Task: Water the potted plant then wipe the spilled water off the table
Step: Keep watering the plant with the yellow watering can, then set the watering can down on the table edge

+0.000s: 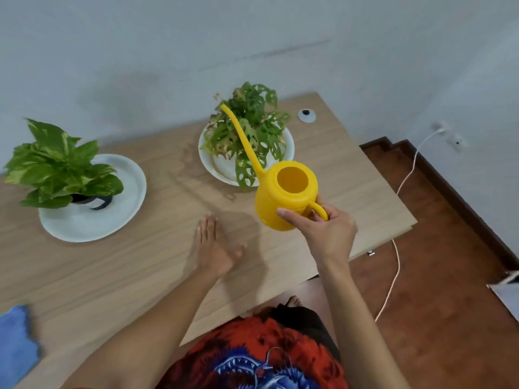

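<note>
My right hand (323, 228) grips the handle of a yellow watering can (283, 197) held in the air above the wooden table (126, 276). Its long thin spout reaches up and left over a potted plant with holed leaves (250, 127), which stands in a white saucer (288, 141). My left hand (213, 248) lies flat on the table, fingers apart, holding nothing. A wet patch of spilled water (193, 169) spreads on the table just left of that pot. A blue cloth (15, 341) lies at the table's near left edge.
A second plant with broad green leaves (59, 167) sits in a dark pot on a white plate (112, 211) at the left. A white cable grommet (307, 115) is set in the far right corner. A white cable (396, 256) runs across the brown floor to the right.
</note>
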Tool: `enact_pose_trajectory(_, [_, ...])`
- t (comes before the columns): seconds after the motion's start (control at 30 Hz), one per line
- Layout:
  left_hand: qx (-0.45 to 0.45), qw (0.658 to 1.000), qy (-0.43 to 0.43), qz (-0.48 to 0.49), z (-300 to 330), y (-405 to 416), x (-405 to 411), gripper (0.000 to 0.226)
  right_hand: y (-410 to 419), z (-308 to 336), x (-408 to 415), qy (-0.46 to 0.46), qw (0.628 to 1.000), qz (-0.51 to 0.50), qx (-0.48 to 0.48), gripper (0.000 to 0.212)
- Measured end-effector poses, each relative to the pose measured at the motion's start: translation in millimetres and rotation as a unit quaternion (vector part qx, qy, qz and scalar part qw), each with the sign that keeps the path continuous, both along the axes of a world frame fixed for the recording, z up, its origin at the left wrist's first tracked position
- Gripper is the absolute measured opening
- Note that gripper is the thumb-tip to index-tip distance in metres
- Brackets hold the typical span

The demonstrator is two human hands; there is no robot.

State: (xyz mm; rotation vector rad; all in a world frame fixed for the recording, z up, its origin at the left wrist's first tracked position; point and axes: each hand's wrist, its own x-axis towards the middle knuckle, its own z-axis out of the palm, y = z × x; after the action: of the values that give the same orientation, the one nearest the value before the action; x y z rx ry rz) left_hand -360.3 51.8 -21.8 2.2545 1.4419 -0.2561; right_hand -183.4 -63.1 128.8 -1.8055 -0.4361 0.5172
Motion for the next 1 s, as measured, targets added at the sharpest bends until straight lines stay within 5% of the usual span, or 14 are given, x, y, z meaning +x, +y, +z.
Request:
enact_pose_trajectory(0.27, [-0.004, 0.989, -0.046, -0.141, 8, -33, 132, 0.132, -59, -13, 78, -0.013, 0.995, -0.089, -0.038, 0.032])
enact_pose_trajectory(0.37, [-0.009, 0.986, -0.036, -0.163, 7, -40, 178, 0.134, -77, -25, 110, -0.007, 0.991, -0.122, -0.063, 0.045])
enact_pose_trajectory(0.43, [-0.016, 0.984, -0.026, -0.178, 4, -44, 206, 0.129, -88, -35, 134, 0.011, 0.987, -0.138, -0.081, 0.031])
enact_pose_trajectory(0.6, [-0.008, 0.984, -0.026, -0.175, -6, -55, 259, 0.122, -103, -56, 189, 0.037, 0.980, -0.167, -0.099, 0.062])
enact_pose_trajectory(1.0, [0.009, 0.986, 0.018, -0.163, -28, -69, 296, 0.145, -103, -98, 267, 0.069, 0.983, -0.125, -0.111, 0.058])
